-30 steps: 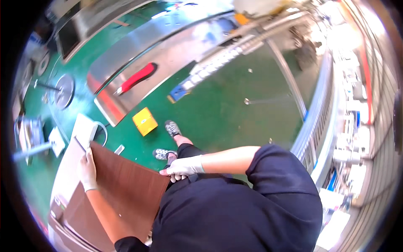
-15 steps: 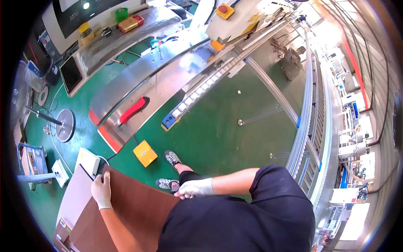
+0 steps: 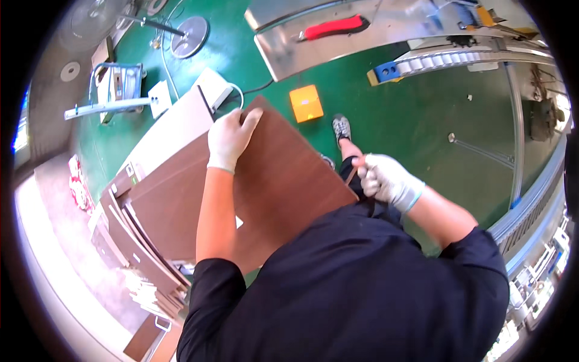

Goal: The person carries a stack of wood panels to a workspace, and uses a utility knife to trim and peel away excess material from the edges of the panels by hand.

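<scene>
My left hand [image 3: 231, 140], in a white glove, grips a flat brown panel [image 3: 289, 163] near its far corner, the thumb lying on top. The panel slopes in front of my body, and its near part is hidden by my shirt. Another brown panel [image 3: 175, 187] lies beneath it to the left. My right hand [image 3: 386, 181], also gloved, is closed beside the panel's right corner. A thin brown strip [image 3: 351, 175] shows at its fingertips; where the strip ends is hard to make out.
A red-handled tool [image 3: 335, 28] lies on a metal table [image 3: 289, 53] ahead. A yellow box [image 3: 306, 103] sits on the green floor, near my shoe [image 3: 341, 128]. At left are a stand's round base [image 3: 190, 37], a cart [image 3: 123, 87] and stacked boards [image 3: 136, 241]. A roller rail [image 3: 446, 62] stretches rightward.
My view has swung left and down toward the panels. My right hand has moved away from the panel's edge with the thin strip. My left hand remains near the same corner.
</scene>
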{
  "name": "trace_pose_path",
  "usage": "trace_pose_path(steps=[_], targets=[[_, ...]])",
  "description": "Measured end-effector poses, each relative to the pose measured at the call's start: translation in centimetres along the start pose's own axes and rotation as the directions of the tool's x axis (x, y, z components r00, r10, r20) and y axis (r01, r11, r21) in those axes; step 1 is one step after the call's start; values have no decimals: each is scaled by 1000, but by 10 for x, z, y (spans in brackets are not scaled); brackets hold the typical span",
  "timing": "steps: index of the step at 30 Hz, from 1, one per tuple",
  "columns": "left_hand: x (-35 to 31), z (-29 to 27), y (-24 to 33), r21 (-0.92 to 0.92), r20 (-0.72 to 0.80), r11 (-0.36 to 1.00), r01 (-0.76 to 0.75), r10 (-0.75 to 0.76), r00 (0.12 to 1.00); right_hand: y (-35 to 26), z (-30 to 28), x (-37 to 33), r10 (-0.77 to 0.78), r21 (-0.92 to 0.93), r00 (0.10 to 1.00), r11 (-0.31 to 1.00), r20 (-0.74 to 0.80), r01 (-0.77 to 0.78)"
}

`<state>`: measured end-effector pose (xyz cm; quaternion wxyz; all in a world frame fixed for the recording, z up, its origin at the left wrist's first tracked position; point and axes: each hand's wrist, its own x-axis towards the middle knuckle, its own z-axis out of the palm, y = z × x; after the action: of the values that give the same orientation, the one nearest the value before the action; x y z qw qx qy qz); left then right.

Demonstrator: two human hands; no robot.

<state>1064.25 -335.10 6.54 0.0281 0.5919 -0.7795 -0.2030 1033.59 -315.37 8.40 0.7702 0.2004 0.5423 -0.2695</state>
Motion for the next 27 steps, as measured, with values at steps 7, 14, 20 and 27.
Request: trace_pose_path(steps=[7,14,20,27], targets=[[3,5,21,58,105,998,27,-33,994,-139,35,-32,-346,247,909,925,234,288],[12,-3,47,68,155,995,-74,63,986,-215,29,-84,-701,284,626,712,341,642],[7,-9,49,36,147,998,-60,54,988,-216,30,-65,-759,379,641,630,115,678],[9,-17,53,40,122,995,-90,85,989,-242,39,-73,-800,317,597,580,50,751]])
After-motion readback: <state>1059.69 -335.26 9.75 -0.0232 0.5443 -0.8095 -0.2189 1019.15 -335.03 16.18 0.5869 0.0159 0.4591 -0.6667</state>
